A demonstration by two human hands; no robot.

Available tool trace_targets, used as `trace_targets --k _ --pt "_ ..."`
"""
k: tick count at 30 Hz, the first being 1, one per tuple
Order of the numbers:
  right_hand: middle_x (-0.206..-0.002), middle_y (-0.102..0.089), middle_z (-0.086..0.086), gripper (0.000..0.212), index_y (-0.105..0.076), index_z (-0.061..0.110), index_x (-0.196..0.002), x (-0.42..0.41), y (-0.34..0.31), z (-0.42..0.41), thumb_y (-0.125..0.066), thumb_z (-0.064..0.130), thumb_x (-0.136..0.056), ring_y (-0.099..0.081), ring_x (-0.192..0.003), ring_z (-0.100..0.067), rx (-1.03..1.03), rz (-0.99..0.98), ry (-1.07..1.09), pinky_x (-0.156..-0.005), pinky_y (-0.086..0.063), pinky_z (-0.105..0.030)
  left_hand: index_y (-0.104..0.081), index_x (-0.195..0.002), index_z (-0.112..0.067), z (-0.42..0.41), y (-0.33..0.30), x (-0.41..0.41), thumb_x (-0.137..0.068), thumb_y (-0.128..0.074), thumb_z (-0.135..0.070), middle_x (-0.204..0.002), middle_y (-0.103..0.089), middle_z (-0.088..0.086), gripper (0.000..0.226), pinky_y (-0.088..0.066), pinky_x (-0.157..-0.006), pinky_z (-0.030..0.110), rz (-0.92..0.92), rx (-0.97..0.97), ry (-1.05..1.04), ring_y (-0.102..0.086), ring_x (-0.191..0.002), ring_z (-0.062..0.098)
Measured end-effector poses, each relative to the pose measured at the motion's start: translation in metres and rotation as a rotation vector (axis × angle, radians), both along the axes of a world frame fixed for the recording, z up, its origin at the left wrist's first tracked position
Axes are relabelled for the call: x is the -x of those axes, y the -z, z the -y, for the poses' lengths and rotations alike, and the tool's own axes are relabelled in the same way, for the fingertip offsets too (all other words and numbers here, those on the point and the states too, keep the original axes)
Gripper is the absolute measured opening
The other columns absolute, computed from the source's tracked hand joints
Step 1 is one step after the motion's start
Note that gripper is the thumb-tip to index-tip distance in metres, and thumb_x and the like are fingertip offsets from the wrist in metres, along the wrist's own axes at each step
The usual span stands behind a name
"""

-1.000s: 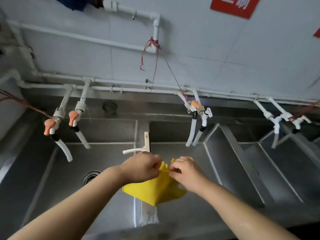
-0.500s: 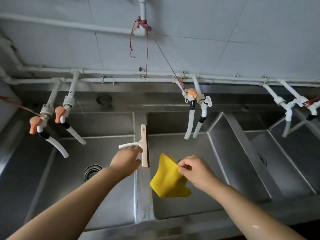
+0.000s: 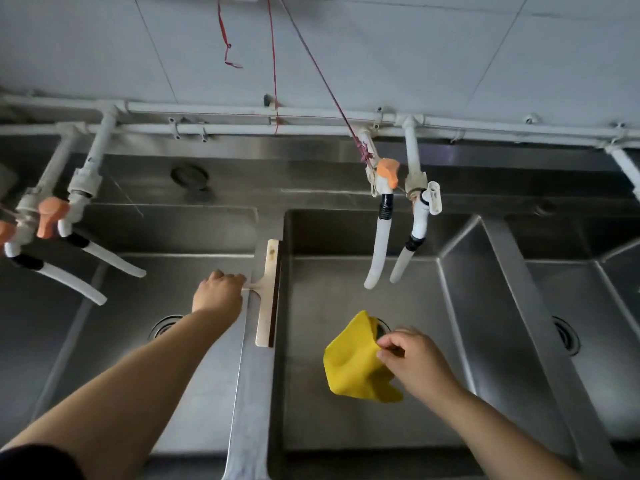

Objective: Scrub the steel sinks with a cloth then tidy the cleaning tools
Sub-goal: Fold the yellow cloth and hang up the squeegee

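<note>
**Inspector A:** Head view, the only view supplied. State of progress?

**Inspector B:** The steel sinks (image 3: 363, 341) appeared dull and free of visible debris, though the light was too dim to confirm that scrubbing was complete. I judged the work to stand at the tidying stage or close to it: both cleaning tools were in hand, neither put away.

**Inspector A:** The left hand?

**Inspector B:** The left hand (image 3: 218, 294) was curled closed around the handle of the squeegee (image 3: 267, 292). Its blade lay just beyond the knuckles, along the divider (image 3: 251, 393) between the two basins. Whether the blade was resting or lifted, I could not tell.

**Inspector A:** And the right?

**Inspector B:** The right hand (image 3: 412, 362) pinched the yellow cloth (image 3: 353, 362) between thumb and fingertips, remaining fingers loosely bent. The cloth hung crumpled to the inner side of that grip, over the middle basin, partly covering the drain (image 3: 381, 329) just past it.

**Inspector A:** Outstanding items?

**Inspector B:** Stowing both tools. No storage place was evident.
</note>
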State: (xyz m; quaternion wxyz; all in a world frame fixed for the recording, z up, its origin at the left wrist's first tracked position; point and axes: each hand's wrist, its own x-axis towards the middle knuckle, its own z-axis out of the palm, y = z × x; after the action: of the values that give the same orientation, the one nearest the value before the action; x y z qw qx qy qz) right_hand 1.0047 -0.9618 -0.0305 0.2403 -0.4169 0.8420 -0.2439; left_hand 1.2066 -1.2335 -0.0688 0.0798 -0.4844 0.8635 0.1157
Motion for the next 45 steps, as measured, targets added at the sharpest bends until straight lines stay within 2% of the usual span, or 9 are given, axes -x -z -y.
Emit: trace_targets --k 4,6,12,18,23,29,34,39,45 --pt "-0.074 -0.052 0.025 0.011 -0.073 0.017 -0.085 0.019 0.006 -0.007 -0.073 0.014 -0.075 -0.057 -0.081 -0.007 0.005 0.002 0.029 -0.073 -0.041 -0.018 -0.068 -0.098 -0.020 -0.004 0.002 -0.001 -0.091 -0.049 -0.015 -0.093 -0.054 0.003 0.021 -0.053 -0.076 0.032 -0.046 0.022 -0.051 -0.057 -0.084 0.023" --pt "-0.077 -0.055 0.021 0.011 -0.073 0.017 -0.085 0.024 0.005 -0.011 -0.073 0.013 -0.075 -0.057 -0.082 -0.009 0.004 0.009 0.059 -0.073 -0.041 -0.018 -0.068 -0.093 -0.021 -0.010 0.000 -0.003 -0.092 -0.049 -0.016 -0.088 -0.055 0.001 0.020 -0.053 -0.071 0.031 -0.058 0.030 -0.043 -0.055 -0.081 0.020" --pt "-0.081 -0.055 0.016 0.011 -0.071 0.019 -0.089 0.023 -0.015 -0.029 -0.071 0.016 -0.079 -0.053 -0.082 -0.007 0.020 -0.035 0.193 -0.072 -0.037 -0.018 -0.070 -0.101 -0.019 -0.036 -0.018 -0.013 -0.092 -0.050 -0.014 -0.101 -0.062 0.002 0.022 -0.052 -0.076 0.034 -0.159 0.070 0.139 -0.054 -0.097 0.021" --pt "-0.089 -0.066 0.003 0.014 -0.071 0.017 -0.091 -0.002 -0.034 -0.058 -0.070 0.013 -0.078 -0.058 -0.083 -0.014 0.094 -0.081 0.437 -0.073 -0.042 -0.024 -0.068 -0.106 -0.025 -0.087 -0.031 -0.028 -0.094 -0.052 -0.026 -0.102 -0.061 -0.003 0.020 -0.045 -0.075 0.021 -0.273 0.004 0.350 -0.054 -0.095 0.013" --pt "-0.092 -0.070 -0.008 0.016 -0.071 0.009 -0.091 -0.035 -0.054 -0.086 -0.069 0.004 -0.076 -0.060 -0.082 -0.021 0.222 -0.117 0.607 -0.079 -0.049 -0.032 -0.068 -0.103 -0.021 -0.127 -0.037 -0.043 -0.095 -0.050 -0.026 -0.102 -0.061 0.000 0.021 -0.049 -0.082 0.029 -0.307 -0.098 0.464 -0.055 -0.098 0.016" --pt "-0.090 -0.070 -0.008 0.015 -0.071 0.009 -0.093 -0.067 -0.084 -0.134 -0.067 0.006 -0.079 -0.063 -0.082 -0.023 0.302 -0.175 0.781 -0.075 -0.050 -0.035 -0.069 -0.095 -0.019 -0.159 -0.048 -0.038 -0.092 -0.052 -0.026 -0.094 -0.060 0.001 0.018 -0.047 -0.073 0.028 -0.372 -0.169 0.522 -0.055 -0.089 0.018" --pt "-0.095 -0.068 -0.009 0.015 -0.069 0.008 -0.097 -0.075 -0.108 -0.191 -0.063 0.009 -0.084 -0.061 -0.091 -0.025 0.368 -0.217 0.957 -0.085 -0.049 -0.038 -0.070 -0.088 -0.019 -0.197 -0.065 -0.010 -0.091 -0.055 -0.028 -0.083 -0.058 -0.004 0.018 -0.047 -0.065 0.027 -0.436 -0.216 0.552 -0.054 -0.073 0.012" --pt "-0.099 -0.067 -0.002 0.018 -0.067 0.013 -0.103 -0.064 -0.120 -0.253 -0.061 0.018 -0.087 -0.059 -0.093 -0.018 0.377 -0.272 1.125 -0.082 -0.046 -0.032 -0.067 -0.080 -0.016 -0.246 -0.085 0.038 -0.090 -0.057 -0.027 -0.075 -0.052 -0.005 0.018 -0.029 -0.054 0.024 -0.445 -0.206 0.672 -0.045 -0.066 0.012" --pt "-0.098 -0.061 0.005 0.019 -0.066 0.015 -0.105 -0.019 -0.120 -0.343 -0.060 0.019 -0.088 -0.055 -0.093 -0.011 0.410 -0.270 1.242 -0.081 -0.042 -0.027 -0.068 -0.088 -0.017 -0.332 -0.091 0.119 -0.090 -0.058 -0.024 -0.085 -0.058 -0.002 0.013 -0.042 -0.063 0.026 -0.442 -0.261 0.781 -0.052 -0.073 0.013"
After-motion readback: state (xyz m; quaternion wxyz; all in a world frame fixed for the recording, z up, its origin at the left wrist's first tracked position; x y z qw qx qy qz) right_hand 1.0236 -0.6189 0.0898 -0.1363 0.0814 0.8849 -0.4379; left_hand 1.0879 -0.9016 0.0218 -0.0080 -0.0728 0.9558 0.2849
